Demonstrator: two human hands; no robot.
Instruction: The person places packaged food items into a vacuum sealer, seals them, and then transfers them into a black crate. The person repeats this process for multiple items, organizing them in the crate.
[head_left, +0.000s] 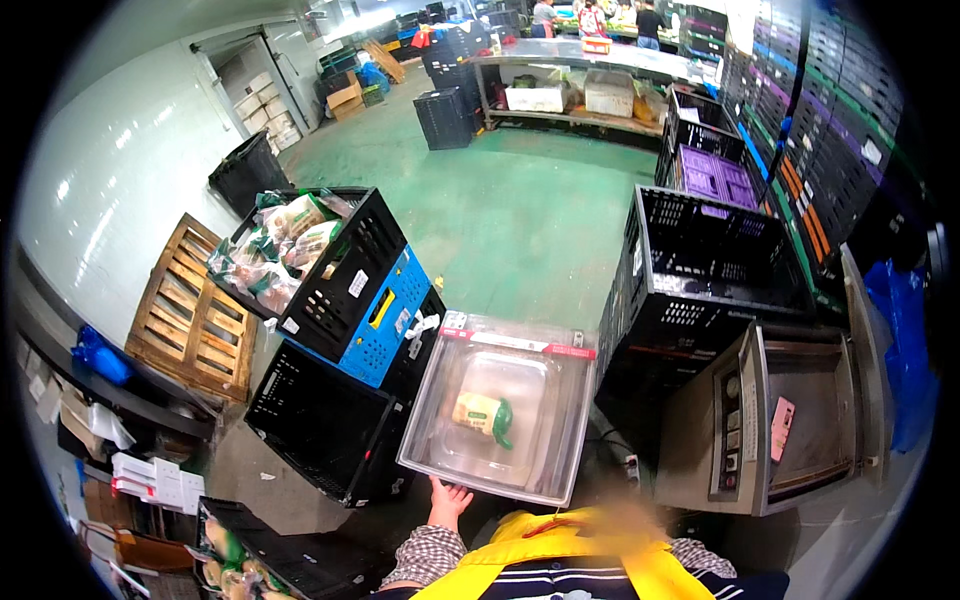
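Note:
Before me stands a vacuum packaging machine with its clear lid down. Through the lid shows a plastic-wrapped food pack with a green end, lying in the chamber. My left hand is at the lid's near left edge, fingers apart, holding nothing visible. My right hand is a blur close to the yellow apron; its fingers cannot be made out. To the left, a black crate full of similar bagged packs rests on a blue crate.
A black crate lies at lower left, near a wooden pallet. Right are stacked black crates and a second machine bearing a pink object. Several people work beyond the steel table. Green floor lies between.

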